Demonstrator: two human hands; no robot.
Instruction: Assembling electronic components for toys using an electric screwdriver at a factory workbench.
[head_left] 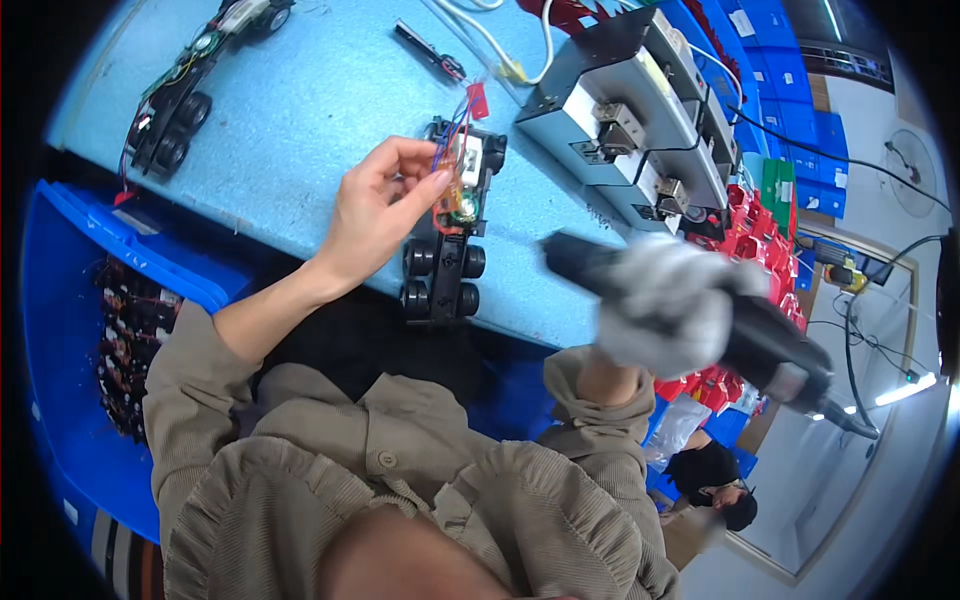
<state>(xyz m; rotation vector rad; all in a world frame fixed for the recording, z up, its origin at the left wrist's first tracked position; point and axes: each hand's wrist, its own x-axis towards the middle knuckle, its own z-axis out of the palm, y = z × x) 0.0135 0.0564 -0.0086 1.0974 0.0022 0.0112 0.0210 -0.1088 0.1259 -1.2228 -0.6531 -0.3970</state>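
Gloved right hand [665,305] is gripping a black electric screwdriver [700,320] while the bare left hand [375,215] is pinching wires [447,135] on the open toy truck chassis [452,225], assembly seemingly unfinished.

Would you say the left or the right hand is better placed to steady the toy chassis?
Left, probably: the left hand already pinches the wires on the chassis, while the gloved right hand grips a screwdriver off to the side.

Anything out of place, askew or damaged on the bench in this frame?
Nothing looks damaged or spilled. The toy truck chassis lies open with loose coloured wires, pinched by the left hand. It overhangs the blue table edge slightly. The gloved right hand holds a dark power screwdriver, blurred by motion.
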